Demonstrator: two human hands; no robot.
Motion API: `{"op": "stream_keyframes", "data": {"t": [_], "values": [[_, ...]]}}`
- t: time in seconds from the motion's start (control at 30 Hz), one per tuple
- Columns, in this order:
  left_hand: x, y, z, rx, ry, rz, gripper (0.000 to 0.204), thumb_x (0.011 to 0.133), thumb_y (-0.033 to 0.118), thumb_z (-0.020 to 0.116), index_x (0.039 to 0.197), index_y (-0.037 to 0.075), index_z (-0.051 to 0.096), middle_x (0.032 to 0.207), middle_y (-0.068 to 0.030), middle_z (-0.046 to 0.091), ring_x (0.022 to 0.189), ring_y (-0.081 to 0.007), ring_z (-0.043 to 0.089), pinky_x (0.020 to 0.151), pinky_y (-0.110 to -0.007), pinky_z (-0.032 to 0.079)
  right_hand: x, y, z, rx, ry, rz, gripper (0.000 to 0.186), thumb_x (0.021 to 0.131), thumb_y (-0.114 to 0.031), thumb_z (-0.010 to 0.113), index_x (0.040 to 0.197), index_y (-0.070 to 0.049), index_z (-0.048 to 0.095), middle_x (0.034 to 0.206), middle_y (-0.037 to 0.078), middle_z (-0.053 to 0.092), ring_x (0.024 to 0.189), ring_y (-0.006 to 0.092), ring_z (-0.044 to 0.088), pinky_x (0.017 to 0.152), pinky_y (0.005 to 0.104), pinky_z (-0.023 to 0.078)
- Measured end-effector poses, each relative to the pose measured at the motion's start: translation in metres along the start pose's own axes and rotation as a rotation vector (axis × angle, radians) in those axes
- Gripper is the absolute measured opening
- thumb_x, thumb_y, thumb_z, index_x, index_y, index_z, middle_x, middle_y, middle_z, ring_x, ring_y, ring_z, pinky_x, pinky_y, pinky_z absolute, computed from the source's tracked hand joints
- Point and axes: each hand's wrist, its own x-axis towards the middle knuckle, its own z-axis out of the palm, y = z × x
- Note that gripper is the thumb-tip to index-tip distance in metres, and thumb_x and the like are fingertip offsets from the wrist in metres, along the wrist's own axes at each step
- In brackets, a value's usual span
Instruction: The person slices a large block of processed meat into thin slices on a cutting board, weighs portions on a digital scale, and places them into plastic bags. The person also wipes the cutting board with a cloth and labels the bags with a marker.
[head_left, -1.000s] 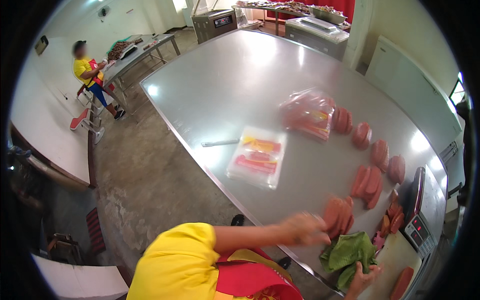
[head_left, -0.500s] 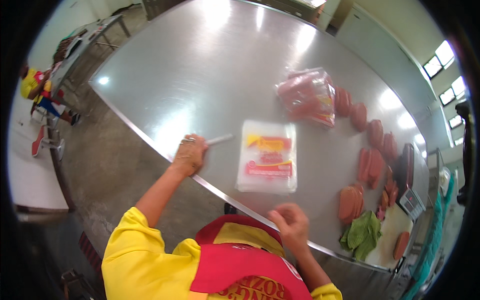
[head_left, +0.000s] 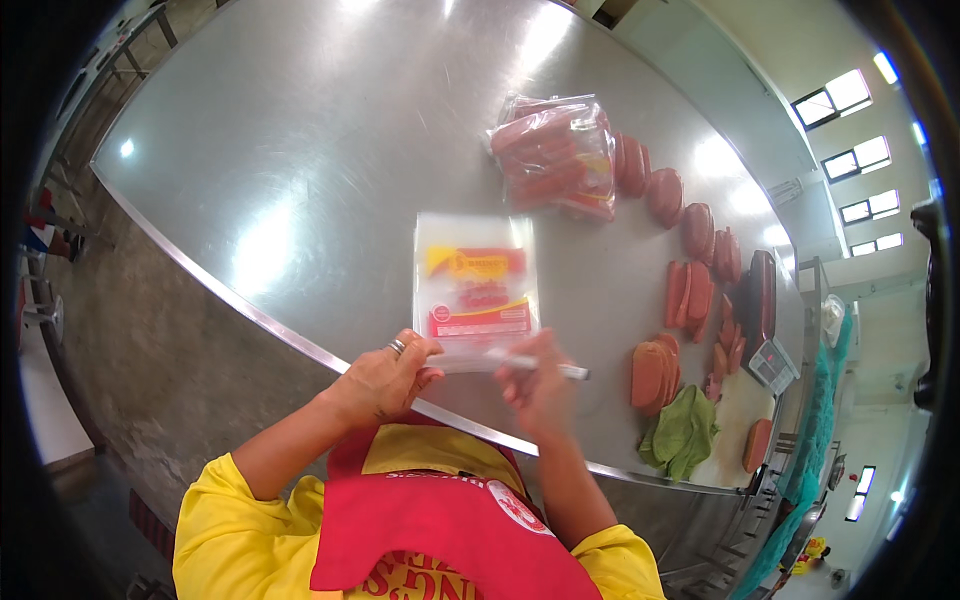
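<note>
A stack of clear plastic bags (head_left: pixel 478 300) with red and yellow print lies flat near the table's front edge. At its near left corner, my left hand (head_left: pixel 390 375), a ring on one finger, pinches the bags' lower edge. My right hand (head_left: pixel 540 395), smeared by motion, is closed around a slim white marker (head_left: pixel 572 373) over the bags' near right corner. The marker slants across the fingers, its dark-tipped end pointing right.
Clear bags packed with pinkish meat (head_left: pixel 555 160) lie beyond the stack. Stacks of sliced meat (head_left: pixel 688 298) curve down the right side. A green cloth (head_left: pixel 680 432), a cutting board (head_left: pixel 735 430) and a digital scale (head_left: pixel 772 365) sit at the right edge.
The marker has passed from beside my left hand to my right hand. My left hand has moved right onto the bags' corner. The view has shifted, too.
</note>
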Motion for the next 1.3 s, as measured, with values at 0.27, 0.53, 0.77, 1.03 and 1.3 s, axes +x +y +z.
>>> {"op": "stream_keyframes", "data": {"t": [0.27,0.53,0.77,1.03,1.3], "values": [[0.022,-0.020,0.014,0.089,0.230,-0.045,0.016,0.082,0.014,0.070,0.095,0.009,0.063,0.085,-0.0113,0.058,0.069,-0.0284,0.061,0.059,-0.036,0.051,0.054,-0.009,-0.016,-0.463,-0.057,-0.420,0.013,0.081,-0.010,0.069,0.089,-0.001,0.064,0.070,0.003,0.062,0.061,0.0061,0.053,0.050,0.0212,0.041],[0.028,-0.032,0.017,0.100,0.159,-0.062,0.014,0.086,0.016,0.065,0.099,0.012,0.063,0.088,-0.0104,0.057,0.070,-0.0285,0.061,0.060,-0.038,0.050,0.088,0.005,-0.004,-0.577,-0.127,-0.609,0.009,0.080,-0.010,0.070,0.079,-0.001,0.066,0.067,0.002,0.062,0.061,0.0068,0.053,0.055,0.0233,0.043],[0.030,-0.028,0.019,0.065,0.173,-0.102,0.015,0.082,0.013,0.070,0.096,0.009,0.066,0.082,-0.0100,0.059,0.074,-0.0256,0.060,0.065,-0.034,0.051,0.087,0.002,-0.002,-0.629,-0.140,-0.558,0.010,0.080,-0.011,0.071,0.081,-0.002,0.067,0.070,0.003,0.065,0.062,0.0072,0.056,0.057,0.0234,0.045],[0.031,-0.028,0.017,0.040,0.163,-0.121,0.014,0.082,0.013,0.070,0.095,0.008,0.067,0.082,-0.0100,0.060,0.075,-0.0250,0.060,0.066,-0.034,0.051,0.089,0.000,-0.008,-0.626,-0.152,-0.480,0.009,0.078,-0.009,0.070,0.081,-0.001,0.068,0.073,0.004,0.065,0.068,0.0102,0.057,0.061,0.0269,0.045],[0.028,-0.032,0.019,0.015,0.161,-0.124,0.018,0.085,0.018,0.065,0.102,0.013,0.065,0.085,-0.0103,0.057,0.071,-0.0283,0.060,0.063,-0.037,0.050,0.087,0.003,-0.005,-0.643,-0.128,-0.535,0.009,0.079,-0.010,0.070,0.081,-0.002,0.068,0.071,0.003,0.065,0.064,0.0088,0.056,0.059,0.0255,0.045]]}}
